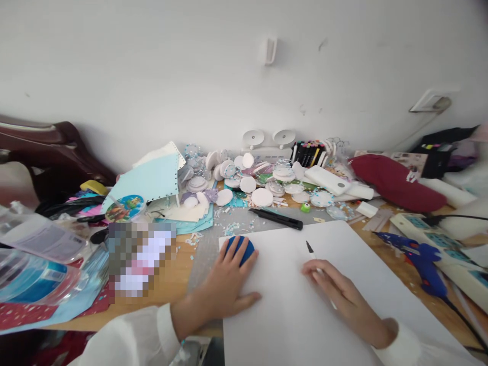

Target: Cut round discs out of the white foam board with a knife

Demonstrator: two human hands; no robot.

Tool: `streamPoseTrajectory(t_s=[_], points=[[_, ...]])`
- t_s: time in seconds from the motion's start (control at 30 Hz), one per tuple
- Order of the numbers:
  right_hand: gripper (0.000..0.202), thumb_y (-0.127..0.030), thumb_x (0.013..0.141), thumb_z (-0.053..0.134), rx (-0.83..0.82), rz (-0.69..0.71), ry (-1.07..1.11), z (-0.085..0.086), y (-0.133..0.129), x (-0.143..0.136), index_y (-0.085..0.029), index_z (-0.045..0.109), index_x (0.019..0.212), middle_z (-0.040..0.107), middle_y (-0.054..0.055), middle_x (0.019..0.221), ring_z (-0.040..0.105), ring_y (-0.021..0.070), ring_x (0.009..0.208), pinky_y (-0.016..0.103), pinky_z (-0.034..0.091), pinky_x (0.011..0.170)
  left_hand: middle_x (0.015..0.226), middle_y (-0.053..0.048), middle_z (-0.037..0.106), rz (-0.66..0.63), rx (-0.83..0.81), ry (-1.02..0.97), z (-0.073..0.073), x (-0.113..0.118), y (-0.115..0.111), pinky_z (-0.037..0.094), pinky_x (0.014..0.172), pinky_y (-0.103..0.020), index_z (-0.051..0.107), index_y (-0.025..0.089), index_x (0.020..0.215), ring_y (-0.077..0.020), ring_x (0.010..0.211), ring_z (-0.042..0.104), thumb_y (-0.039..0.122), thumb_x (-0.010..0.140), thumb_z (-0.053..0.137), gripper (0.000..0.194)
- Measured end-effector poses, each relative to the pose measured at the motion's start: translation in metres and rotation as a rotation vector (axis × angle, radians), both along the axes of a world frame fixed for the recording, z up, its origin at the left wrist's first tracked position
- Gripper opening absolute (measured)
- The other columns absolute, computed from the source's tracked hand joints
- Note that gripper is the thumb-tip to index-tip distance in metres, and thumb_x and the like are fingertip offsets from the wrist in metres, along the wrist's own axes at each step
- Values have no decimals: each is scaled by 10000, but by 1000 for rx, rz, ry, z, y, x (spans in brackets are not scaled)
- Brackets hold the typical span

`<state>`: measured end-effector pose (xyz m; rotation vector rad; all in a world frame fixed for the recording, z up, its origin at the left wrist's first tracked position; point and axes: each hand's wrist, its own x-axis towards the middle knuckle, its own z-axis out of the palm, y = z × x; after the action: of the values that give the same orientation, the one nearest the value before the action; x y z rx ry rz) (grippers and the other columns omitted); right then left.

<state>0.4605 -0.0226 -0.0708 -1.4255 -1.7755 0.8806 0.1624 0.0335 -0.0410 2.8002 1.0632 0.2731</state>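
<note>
A large white sheet (282, 315) lies on the desk in front of me. Near its upper left corner, my left hand (229, 282) rests with fingers spread over a round blue disc (249, 252), pressing it flat on the paper. In my right hand (339, 292), over the middle of the sheet, is a white pen (312, 255) with a dark tip pointing up and away from me. Just beyond the sheet's far edge lies a black utility knife (280, 218).
Piled white discs (262, 197) and a marker set (308, 154) stand along the wall. At right are a blue glue gun (414, 256), a power strip (444, 249) and a dark red cap (392, 180). Plastic bottles (34, 277) and light blue paper (147, 178) crowd the left.
</note>
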Motion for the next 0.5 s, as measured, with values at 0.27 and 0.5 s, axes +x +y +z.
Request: streamPoseTrajectory(t_s=[0.27, 0.5], points=[[605, -189, 929, 403, 265, 470, -413, 5, -21, 6, -322, 245, 1498, 420, 55, 1503, 329, 277, 1416, 548, 358, 1117, 1557, -222, 219, 3, 23, 21, -14, -1, -26, 147, 1153, -589, 240, 102, 1489, -368, 1465, 91, 481, 881, 483, 757], [467, -184, 911, 449, 145, 390, -327, -1, -17, 11, -306, 457, 1362, 528, 77, 1417, 412, 272, 1370, 536, 391, 1093, 1463, -301, 349, 121, 123, 144, -15, 9, -39, 331, 1034, -579, 285, 15, 1458, -460, 1303, 392, 517, 925, 317, 733]])
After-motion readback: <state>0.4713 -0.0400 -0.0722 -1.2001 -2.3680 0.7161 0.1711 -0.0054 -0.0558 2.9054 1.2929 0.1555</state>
